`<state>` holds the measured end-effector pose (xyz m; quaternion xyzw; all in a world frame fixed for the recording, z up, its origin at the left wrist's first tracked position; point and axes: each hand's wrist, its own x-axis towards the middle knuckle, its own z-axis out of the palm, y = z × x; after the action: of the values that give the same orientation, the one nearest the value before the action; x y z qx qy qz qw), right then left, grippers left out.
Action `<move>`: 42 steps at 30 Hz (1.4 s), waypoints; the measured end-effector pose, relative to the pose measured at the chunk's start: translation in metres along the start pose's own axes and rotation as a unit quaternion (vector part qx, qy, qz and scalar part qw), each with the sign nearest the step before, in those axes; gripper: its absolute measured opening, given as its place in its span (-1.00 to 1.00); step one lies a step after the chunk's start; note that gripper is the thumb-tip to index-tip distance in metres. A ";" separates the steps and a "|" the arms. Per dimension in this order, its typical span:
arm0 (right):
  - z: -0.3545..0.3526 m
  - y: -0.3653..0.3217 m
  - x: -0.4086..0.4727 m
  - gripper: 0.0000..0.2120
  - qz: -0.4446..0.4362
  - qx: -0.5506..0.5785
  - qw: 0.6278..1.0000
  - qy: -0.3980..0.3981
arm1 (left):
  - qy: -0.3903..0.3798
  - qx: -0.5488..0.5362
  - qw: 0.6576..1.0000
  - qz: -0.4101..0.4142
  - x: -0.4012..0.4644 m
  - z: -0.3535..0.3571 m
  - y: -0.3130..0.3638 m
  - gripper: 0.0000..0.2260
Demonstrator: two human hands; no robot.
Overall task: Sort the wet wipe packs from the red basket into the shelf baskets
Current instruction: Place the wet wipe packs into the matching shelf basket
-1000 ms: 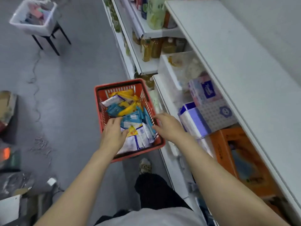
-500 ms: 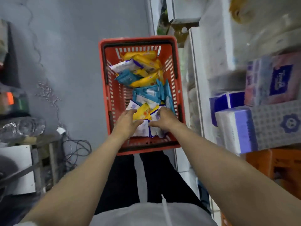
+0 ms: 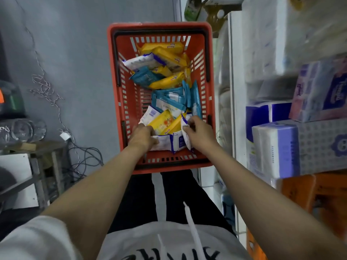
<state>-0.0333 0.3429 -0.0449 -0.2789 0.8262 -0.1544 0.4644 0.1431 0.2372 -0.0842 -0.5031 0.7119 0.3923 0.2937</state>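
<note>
Our left hand (image 3: pixel 143 135) lies curled on a flat white pack (image 3: pixel 165 142) at the near end of the red basket (image 3: pixel 159 28), though we cannot tell whether it grips; our right hand (image 3: pixel 197 131) pinches another white pack (image 3: pixel 185 135) held on edge. We judge this the picking step: the next move calls for lifting them toward the shelf (image 3: pixel 235 91) on our right. The flat pack's long axis runs left to right; the pinched one points away from us.
</note>
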 end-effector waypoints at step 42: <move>0.002 -0.016 -0.352 -0.87 -0.015 0.539 0.704 0.462 | -0.160 -0.368 0.859 0.316 -0.271 -0.042 0.092 -0.94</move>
<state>0.1188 0.5430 0.2021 0.1129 0.7089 -0.6899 0.0935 0.1420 0.3500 0.1828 -0.2527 0.5793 0.7729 0.0570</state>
